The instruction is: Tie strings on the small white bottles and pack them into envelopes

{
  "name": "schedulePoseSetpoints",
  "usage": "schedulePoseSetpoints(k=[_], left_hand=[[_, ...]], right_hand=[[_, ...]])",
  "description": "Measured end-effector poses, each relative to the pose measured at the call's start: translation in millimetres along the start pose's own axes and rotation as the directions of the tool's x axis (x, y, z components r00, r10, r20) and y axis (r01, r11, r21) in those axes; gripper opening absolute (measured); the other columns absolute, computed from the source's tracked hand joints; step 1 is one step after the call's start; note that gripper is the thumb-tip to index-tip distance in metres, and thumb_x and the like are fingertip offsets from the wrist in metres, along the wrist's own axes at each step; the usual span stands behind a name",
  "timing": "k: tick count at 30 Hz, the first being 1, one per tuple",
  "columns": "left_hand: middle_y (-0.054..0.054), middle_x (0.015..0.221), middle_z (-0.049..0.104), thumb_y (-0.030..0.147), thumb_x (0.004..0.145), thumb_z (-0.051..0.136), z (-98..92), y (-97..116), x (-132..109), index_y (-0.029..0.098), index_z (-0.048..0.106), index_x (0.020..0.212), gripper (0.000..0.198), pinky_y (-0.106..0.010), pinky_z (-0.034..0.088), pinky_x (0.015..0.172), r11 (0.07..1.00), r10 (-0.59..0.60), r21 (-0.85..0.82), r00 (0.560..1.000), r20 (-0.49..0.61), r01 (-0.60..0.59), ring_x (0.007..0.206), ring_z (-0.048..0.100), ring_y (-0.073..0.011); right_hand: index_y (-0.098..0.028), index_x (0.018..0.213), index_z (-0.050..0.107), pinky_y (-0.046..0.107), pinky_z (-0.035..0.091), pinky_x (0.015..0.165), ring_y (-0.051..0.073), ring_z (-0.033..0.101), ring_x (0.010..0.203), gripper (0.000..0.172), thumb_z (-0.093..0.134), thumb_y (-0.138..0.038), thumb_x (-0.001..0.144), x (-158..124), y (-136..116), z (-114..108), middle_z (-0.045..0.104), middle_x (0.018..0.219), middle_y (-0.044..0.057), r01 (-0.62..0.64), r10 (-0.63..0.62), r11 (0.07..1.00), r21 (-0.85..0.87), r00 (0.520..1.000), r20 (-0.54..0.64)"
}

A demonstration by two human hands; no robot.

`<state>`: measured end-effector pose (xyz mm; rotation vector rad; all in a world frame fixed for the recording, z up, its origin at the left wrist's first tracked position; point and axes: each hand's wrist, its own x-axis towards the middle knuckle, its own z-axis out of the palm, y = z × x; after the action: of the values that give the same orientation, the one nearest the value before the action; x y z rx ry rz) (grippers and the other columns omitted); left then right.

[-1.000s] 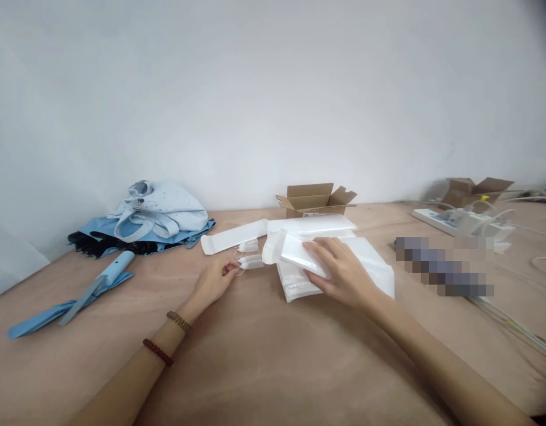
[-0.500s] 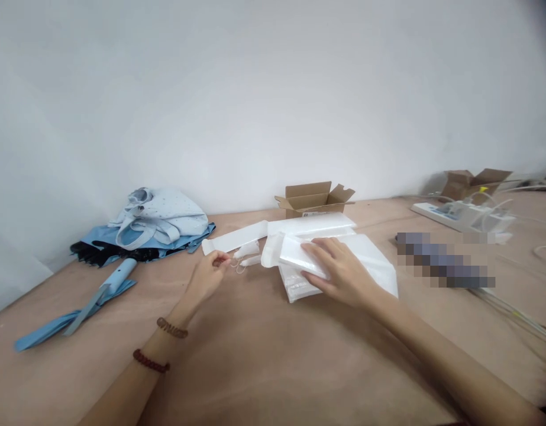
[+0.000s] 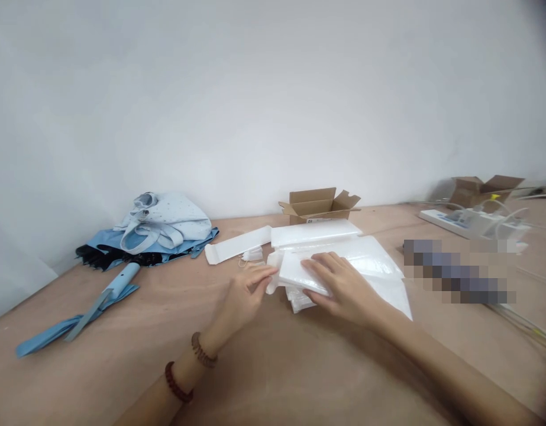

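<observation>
My right hand (image 3: pixel 339 281) is wrapped round a slim white box (image 3: pixel 294 269), thumb on the near side and fingers over the top. At the box's left end a flap (image 3: pixel 274 279) stands open. My left hand (image 3: pixel 250 290) has its thumb and fingertips closed at this flap. Below and behind the box lie clear plastic sleeves with white contents (image 3: pixel 379 257). Just beyond my left hand is a small white item with thin string loops (image 3: pixel 252 254). A long flat white carton (image 3: pixel 239 244) lies behind it.
An open cardboard box (image 3: pixel 319 207) stands by the wall, another (image 3: pixel 485 192) at the far right. A power strip (image 3: pixel 450 223) with plugs and cables and a pixelated dark object (image 3: pixel 454 269) lie right. On the left are a blue umbrella (image 3: pixel 124 281) and a pale cloth bag (image 3: pixel 175 219).
My left hand has moved right, from beside the small stringed item to the flap of the white box. My right hand keeps its hold on the box. The view has shifted slightly.
</observation>
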<state>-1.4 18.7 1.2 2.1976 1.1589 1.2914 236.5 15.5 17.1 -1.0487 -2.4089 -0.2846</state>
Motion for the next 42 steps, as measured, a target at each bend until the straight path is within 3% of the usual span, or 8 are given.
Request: schedulePoseSetpoints(k=[5, 12, 21, 27, 32, 37, 40, 42], left_hand=[[-0.008, 0.101, 0.069, 0.030, 0.084, 0.051, -21.4, -29.9, 3.8, 0.019, 0.070, 0.096, 0.024, -0.035, 0.045, 0.079, 0.942, -0.260, 0.164, 0.947, -0.190, 0.292, 0.089, 0.059, -0.0234], [-0.009, 0.088, 0.066, 0.026, 0.082, 0.049, -24.8, -81.8, 1.1, 0.018, 0.067, 0.085, 0.020, -0.035, 0.044, 0.076, 0.883, -0.266, 0.421, 0.960, 0.083, 0.208, 0.085, 0.058, -0.0241], [-0.004, 0.085, 0.066, 0.031, 0.081, 0.053, -49.3, -45.1, 7.0, 0.018, 0.063, 0.082, 0.016, -0.028, 0.042, 0.067, 0.941, -0.261, 0.173, 0.948, -0.180, 0.292, 0.075, 0.057, -0.0181], [-0.006, 0.083, 0.062, 0.022, 0.087, 0.051, -30.7, -14.1, 0.8, 0.019, 0.068, 0.083, 0.018, -0.032, 0.043, 0.076, 0.951, 0.088, 0.300, 0.995, -0.037, -0.073, 0.084, 0.055, -0.0193], [-0.006, 0.090, 0.067, 0.017, 0.088, 0.048, -3.1, 8.6, -5.8, 0.021, 0.070, 0.091, 0.023, -0.032, 0.045, 0.079, 0.985, 0.123, 0.111, 0.991, 0.060, -0.129, 0.087, 0.058, -0.0193], [-0.006, 0.098, 0.070, 0.025, 0.086, 0.053, -6.5, 14.7, -3.5, 0.021, 0.071, 0.095, 0.020, -0.032, 0.046, 0.082, 0.993, -0.101, -0.061, 0.995, -0.016, 0.100, 0.092, 0.060, -0.0203], [-0.008, 0.104, 0.067, 0.032, 0.076, 0.066, -14.9, 4.1, 0.7, 0.018, 0.066, 0.104, 0.032, -0.029, 0.046, 0.073, 0.932, -0.355, -0.139, 0.924, -0.145, 0.336, 0.086, 0.060, -0.0189], [-0.008, 0.102, 0.066, 0.037, 0.073, 0.069, -17.3, -3.5, 1.9, 0.017, 0.064, 0.107, 0.040, -0.027, 0.044, 0.067, 0.847, -0.480, -0.263, 0.877, -0.005, 0.462, 0.080, 0.059, -0.0170]], right_hand=[[-0.018, 0.120, 0.049, 0.044, 0.047, 0.075, 0.029, 0.051, 0.098, 0.039, 0.055, -0.033, 0.085, -1.1, 2.7, -1.8, 0.055, 0.113, 0.015, -0.011, 0.011, 1.000, 0.014, 1.000, -0.025], [-0.020, 0.122, 0.049, 0.044, 0.047, 0.074, 0.030, 0.052, 0.098, 0.041, 0.054, -0.035, 0.084, -2.0, 5.1, 0.2, 0.057, 0.111, 0.014, -0.005, 0.006, 1.000, 0.021, 0.999, -0.053], [-0.018, 0.119, 0.050, 0.045, 0.048, 0.075, 0.030, 0.052, 0.098, 0.038, 0.053, -0.038, 0.086, -2.4, 5.5, -2.1, 0.056, 0.111, 0.015, -0.034, 0.034, 0.999, 0.003, 0.999, -0.009], [-0.018, 0.119, 0.049, 0.043, 0.048, 0.075, 0.028, 0.052, 0.096, 0.038, 0.053, -0.035, 0.086, -2.0, -2.6, -2.6, 0.056, 0.111, 0.014, 0.013, -0.013, 0.997, 0.073, 1.000, -0.005], [-0.018, 0.118, 0.049, 0.041, 0.048, 0.074, 0.026, 0.052, 0.093, 0.036, 0.055, -0.029, 0.085, -3.4, -11.7, -0.7, 0.056, 0.109, 0.013, 0.048, -0.051, 0.993, 0.112, 0.998, 0.030], [-0.017, 0.121, 0.047, 0.041, 0.048, 0.074, 0.027, 0.051, 0.096, 0.039, 0.055, -0.025, 0.084, -4.1, -11.4, -0.9, 0.055, 0.111, 0.014, 0.071, -0.068, 0.992, 0.109, 0.997, -0.024], [-0.015, 0.121, 0.048, 0.041, 0.047, 0.076, 0.027, 0.050, 0.097, 0.039, 0.055, -0.026, 0.084, -4.1, -10.5, -1.2, 0.055, 0.112, 0.015, 0.081, -0.077, 0.994, 0.071, 0.996, -0.054], [-0.014, 0.121, 0.048, 0.041, 0.047, 0.077, 0.028, 0.050, 0.098, 0.040, 0.055, -0.027, 0.084, -4.1, -10.8, -1.6, 0.055, 0.112, 0.016, 0.096, -0.094, 0.995, 0.031, 0.993, -0.064]])
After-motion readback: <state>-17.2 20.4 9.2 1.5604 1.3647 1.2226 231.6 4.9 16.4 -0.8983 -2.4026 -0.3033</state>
